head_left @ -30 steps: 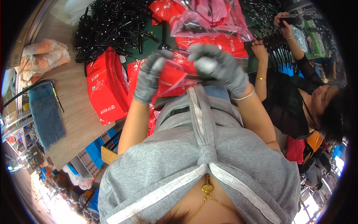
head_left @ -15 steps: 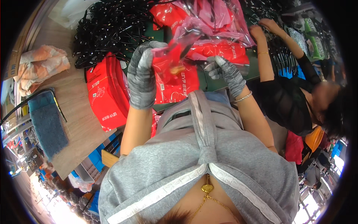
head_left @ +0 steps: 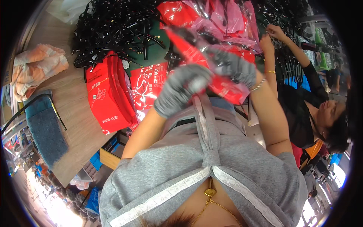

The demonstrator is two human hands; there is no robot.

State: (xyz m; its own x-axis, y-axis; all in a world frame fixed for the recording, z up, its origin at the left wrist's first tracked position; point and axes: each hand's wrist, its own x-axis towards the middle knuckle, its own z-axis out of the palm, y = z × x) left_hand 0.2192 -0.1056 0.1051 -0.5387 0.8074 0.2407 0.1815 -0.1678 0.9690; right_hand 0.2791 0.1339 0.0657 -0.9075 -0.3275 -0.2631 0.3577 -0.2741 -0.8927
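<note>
both gloved hands had swung the red bag in clear wrap (head_left: 211,72) up toward centre frame; left hand (head_left: 181,90) and right hand (head_left: 234,68) had fingers clamped on it. wrapped bags (head_left: 211,19) piled upper right, flat red bags (head_left: 107,94) waited on the surface (head_left: 75,125).

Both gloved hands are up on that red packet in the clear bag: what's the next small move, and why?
Probably draw the red packet down toward the table and steady it. It stands tilted in mid-air, blurred, pinched between the left hand and the right hand, above the stack of red bags.
</note>
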